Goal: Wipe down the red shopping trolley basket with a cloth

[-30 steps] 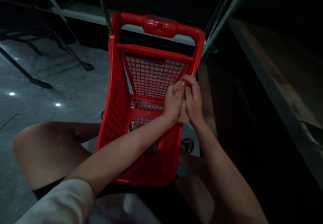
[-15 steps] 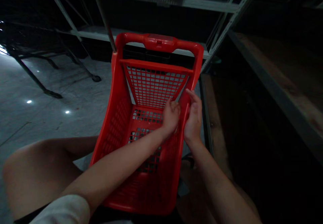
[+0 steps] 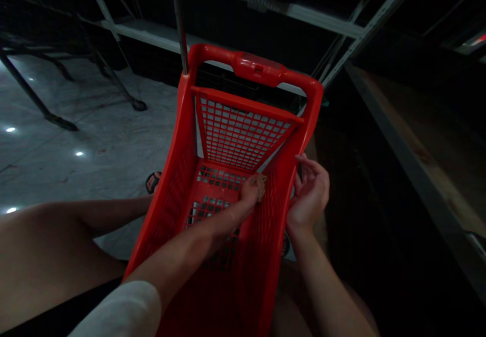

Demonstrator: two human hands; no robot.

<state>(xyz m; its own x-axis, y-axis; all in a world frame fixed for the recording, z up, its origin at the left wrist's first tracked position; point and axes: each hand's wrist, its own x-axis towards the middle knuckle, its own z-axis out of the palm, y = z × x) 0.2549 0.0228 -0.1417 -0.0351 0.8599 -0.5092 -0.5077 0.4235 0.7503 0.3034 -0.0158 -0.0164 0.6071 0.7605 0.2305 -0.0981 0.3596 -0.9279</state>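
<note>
A red plastic shopping cart basket (image 3: 190,119) with gridded walls stands upright between my legs, its handle at the far end. My left hand (image 3: 250,189) reaches down inside it, closed around a small tan, crumpled cloth (image 3: 261,186) against the inner right wall. Dim light blurs the cloth's outline. Outside the same wall, my right hand (image 3: 309,190) is open, fingers loosely curved, palm turned towards the cart and fingertips by the rim. Nothing shows in that palm.
A metal pole (image 3: 179,23) rises from the cart's far left corner. White shelving (image 3: 322,20) stands behind the handle. Dark metal legs (image 3: 114,81) rest on the glossy grey floor (image 3: 114,139) at left. A long ledge (image 3: 410,139) runs along the right.
The cart appears further right and slightly tilted in view. My left hand has moved lower along the inner wall, and the tan cloth now shows. My right hand's fingers have curled a little away from the wall.
</note>
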